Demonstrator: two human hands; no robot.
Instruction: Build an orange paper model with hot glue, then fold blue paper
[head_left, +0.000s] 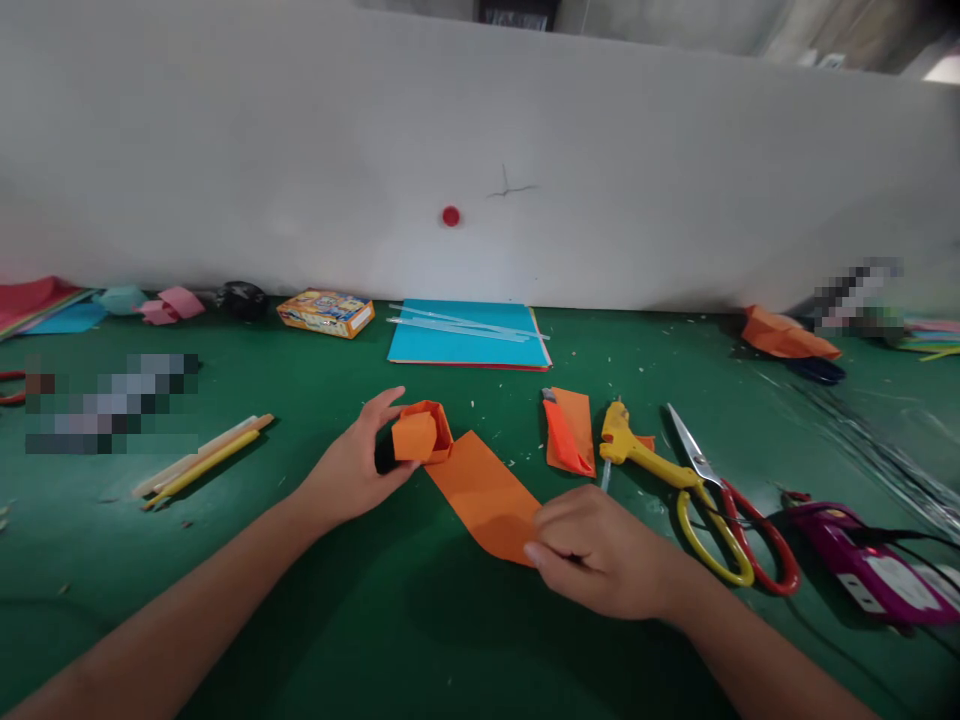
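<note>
An orange paper strip [480, 490] lies on the green table [315, 600], and its far end is folded up into a small boxy roll [421, 432]. My left hand [352, 470] curls around that roll, thumb and fingers gripping its left side. My right hand [600, 550] pinches the near end of the strip between closed fingers, holding it down on the table.
Right of the strip lie a folded orange paper piece with a cutter [568, 432], a yellow glue gun [634, 450], scissors [720, 500] and a purple device [862, 560]. A blue paper stack [469, 340], a small box [326, 312] and paper scraps line the white wall. Pencils [202, 460] lie at left.
</note>
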